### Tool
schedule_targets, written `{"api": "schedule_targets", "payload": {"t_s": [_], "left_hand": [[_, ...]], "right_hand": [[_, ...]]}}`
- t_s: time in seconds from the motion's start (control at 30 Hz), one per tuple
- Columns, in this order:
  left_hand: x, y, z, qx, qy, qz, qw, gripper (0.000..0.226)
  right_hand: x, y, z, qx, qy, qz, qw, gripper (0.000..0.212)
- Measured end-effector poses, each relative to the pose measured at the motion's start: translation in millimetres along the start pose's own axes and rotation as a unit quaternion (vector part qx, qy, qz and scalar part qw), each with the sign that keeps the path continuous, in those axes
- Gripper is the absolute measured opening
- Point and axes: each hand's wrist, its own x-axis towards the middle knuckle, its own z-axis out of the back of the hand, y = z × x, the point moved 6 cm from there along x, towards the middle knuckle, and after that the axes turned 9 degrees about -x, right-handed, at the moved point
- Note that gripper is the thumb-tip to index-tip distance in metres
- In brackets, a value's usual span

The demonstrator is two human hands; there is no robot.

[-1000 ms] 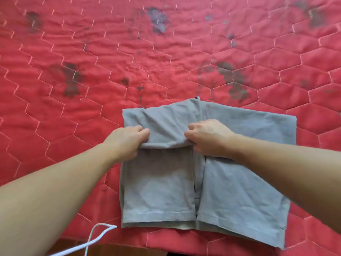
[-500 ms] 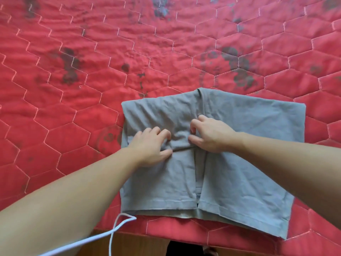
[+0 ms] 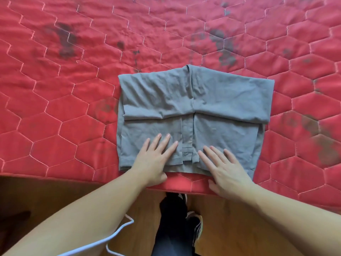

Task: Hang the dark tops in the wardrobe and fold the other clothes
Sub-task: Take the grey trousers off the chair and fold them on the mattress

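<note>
A grey garment (image 3: 212, 97) lies folded into a rough square on the red quilted bedspread (image 3: 64, 111), close to the bed's near edge. Its far half is folded over toward me, forming a flap across the middle. My left hand (image 3: 156, 159) lies flat with straight fingers on the garment's near left part. My right hand (image 3: 223, 167) lies flat with spread fingers on the near right part, its palm over the hem. Neither hand grips the cloth.
The bedspread has dark stains at the back and right. Below the bed edge is a wooden floor (image 3: 55, 196). A person's dark trouser leg and shoe (image 3: 195, 226) stand there. A white cord (image 3: 118, 235) hangs near my left forearm.
Both hands let go of the folded flap at the garment's middle and slid back toward me; they now lie flat on its near part. The view tilted down, showing the floor.
</note>
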Motion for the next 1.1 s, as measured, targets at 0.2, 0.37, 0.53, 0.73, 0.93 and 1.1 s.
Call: {"api": "schedule_targets", "payload": {"t_s": [0.2, 0.37, 0.53, 0.73, 0.93, 1.1], "left_hand": [[3, -8, -5, 0.032, -0.017, 0.041, 0.999, 0.102], [9, -1, 15, -0.002, -0.027, 0.01, 1.0, 0.082], [33, 19, 89, -0.018, -0.077, -0.033, 0.996, 0.016], [91, 50, 160, -0.04, -0.031, 0.055, 0.997, 0.013], [146, 72, 219, -0.05, -0.124, 0.057, 0.989, 0.016], [189, 95, 215, -0.043, -0.15, 0.047, 0.987, 0.014]], "right_hand": [[3, -4, 11, -0.003, -0.064, -0.019, 0.998, 0.054], [15, -23, 23, 0.078, -0.085, -0.057, 0.992, 0.016], [43, -61, 63, 0.032, -0.063, -0.112, 0.991, 0.013], [92, -114, 121, -0.027, -0.028, -0.139, 0.989, 0.022], [151, -171, 156, -0.065, -0.06, -0.153, 0.984, 0.014], [187, -201, 147, -0.025, -0.106, -0.161, 0.981, 0.018]]}}
